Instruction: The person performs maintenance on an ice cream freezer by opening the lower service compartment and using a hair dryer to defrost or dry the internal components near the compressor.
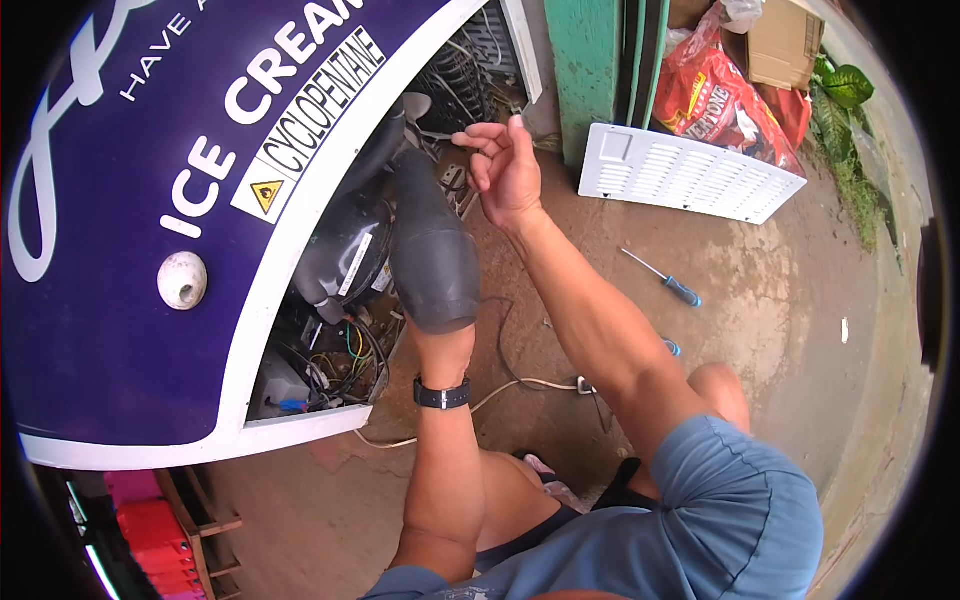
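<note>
My left hand (441, 350), with a black watch on its wrist, is at the wide rear end of a dark tapered air blower (434, 250). The fingers are hidden beneath the blower, which the hand holds up with its narrow nozzle toward the machine bay of a purple freezer (110, 340). Inside the bay are a black compressor (345, 240), loose wires (360, 345) and a dusty coil (460, 85). To the right of the nozzle my right hand (507, 178) is raised empty, thumb up, fingers apart and partly bent.
A white vented panel (690, 172) leans by a green post (582, 75) and a red bag (715, 95). A blue-handled screwdriver (665, 279) and another blue handle (671, 346) lie right of my forearm. A pale cord (490, 393) crosses the floor; red crates (155, 545) stand lower left.
</note>
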Demonstrator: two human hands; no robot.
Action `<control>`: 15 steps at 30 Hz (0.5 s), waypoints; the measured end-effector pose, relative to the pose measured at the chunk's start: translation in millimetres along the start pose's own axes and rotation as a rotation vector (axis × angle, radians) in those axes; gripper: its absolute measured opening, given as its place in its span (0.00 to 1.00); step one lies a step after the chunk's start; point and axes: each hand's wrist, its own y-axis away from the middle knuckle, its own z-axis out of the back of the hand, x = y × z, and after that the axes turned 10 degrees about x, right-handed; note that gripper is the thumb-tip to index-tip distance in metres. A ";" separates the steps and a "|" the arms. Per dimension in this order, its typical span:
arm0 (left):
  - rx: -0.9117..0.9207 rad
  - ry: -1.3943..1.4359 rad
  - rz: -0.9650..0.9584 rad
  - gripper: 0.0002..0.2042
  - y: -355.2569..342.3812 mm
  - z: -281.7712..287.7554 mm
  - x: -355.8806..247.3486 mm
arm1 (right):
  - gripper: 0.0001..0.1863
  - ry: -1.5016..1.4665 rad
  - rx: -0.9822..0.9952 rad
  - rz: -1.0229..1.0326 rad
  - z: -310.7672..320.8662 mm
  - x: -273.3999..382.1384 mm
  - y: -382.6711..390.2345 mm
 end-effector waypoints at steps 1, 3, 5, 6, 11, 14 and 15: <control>-0.014 -0.021 -0.011 0.29 0.2 3.7 -0.1 | 0.33 -0.056 0.012 0.101 -21.4 16.4 8.7; -0.001 0.005 0.012 0.29 -2.9 -0.5 -3.8 | 0.32 -0.021 0.053 0.151 -15.7 38.6 8.8; 0.017 0.031 0.035 0.29 -1.6 -1.6 -4.6 | 0.30 0.021 0.029 0.142 -11.9 43.2 11.0; 0.020 -0.017 0.021 0.28 -0.5 -1.2 -3.3 | 0.29 0.060 -0.007 0.071 -10.2 39.8 16.0; -0.002 0.043 0.031 0.27 2.1 -2.7 1.1 | 0.26 0.204 0.026 -0.084 2.0 40.4 31.0; -0.007 0.037 0.027 0.27 2.0 -2.3 2.1 | 0.25 0.260 -0.012 -0.186 8.5 39.2 34.6; -0.002 0.068 0.037 0.27 1.9 -3.5 -0.4 | 0.25 0.277 -0.014 -0.227 10.6 39.6 35.8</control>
